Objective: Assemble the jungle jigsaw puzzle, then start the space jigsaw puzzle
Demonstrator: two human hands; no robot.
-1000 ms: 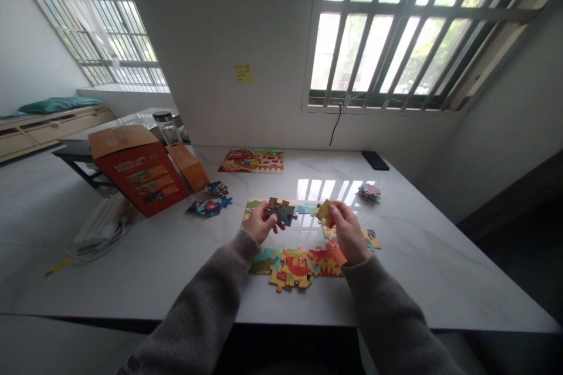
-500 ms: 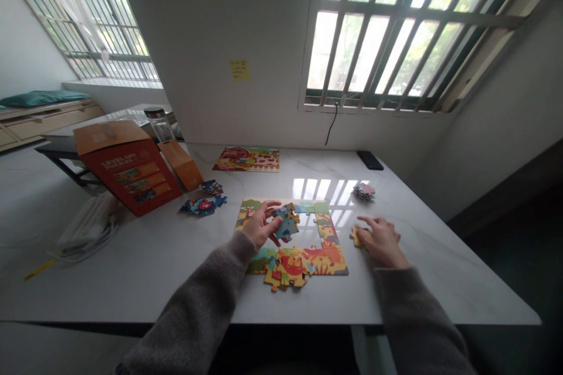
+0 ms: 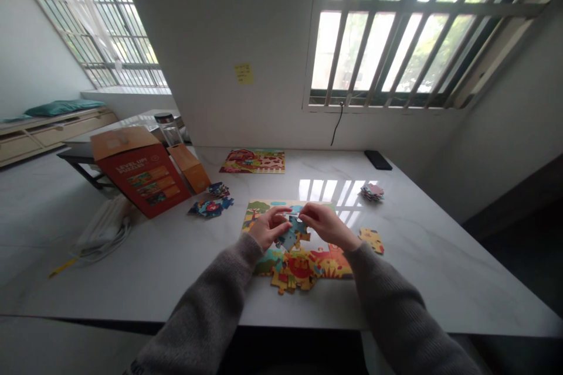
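My left hand (image 3: 269, 227) is closed around several puzzle pieces (image 3: 290, 237), blue and yellow, held above the jigsaw puzzle (image 3: 259, 206). My right hand (image 3: 323, 224) has come up to the same pieces, its thumb and fingertips pinched at their upper right edge. Below both hands lies the partly assembled puzzle, with trees at the left and orange grass at the lower right. A heap of loose yellow and red pieces (image 3: 294, 274) overlaps its front edge. Right of the puzzle sits a yellow piece (image 3: 372, 240) on the white table.
At the back are a farm-scene puzzle (image 3: 253, 161) and a black phone (image 3: 377, 160). Pink pieces (image 3: 372, 191) are stacked at the right, dark blue pieces (image 3: 212, 206) at the left. An orange puzzle box (image 3: 145, 179) stands beside a white power strip (image 3: 99, 225).
My right hand has left the yellow piece at the right and moved left to the pieces in my left hand. The whole view has shifted slightly.
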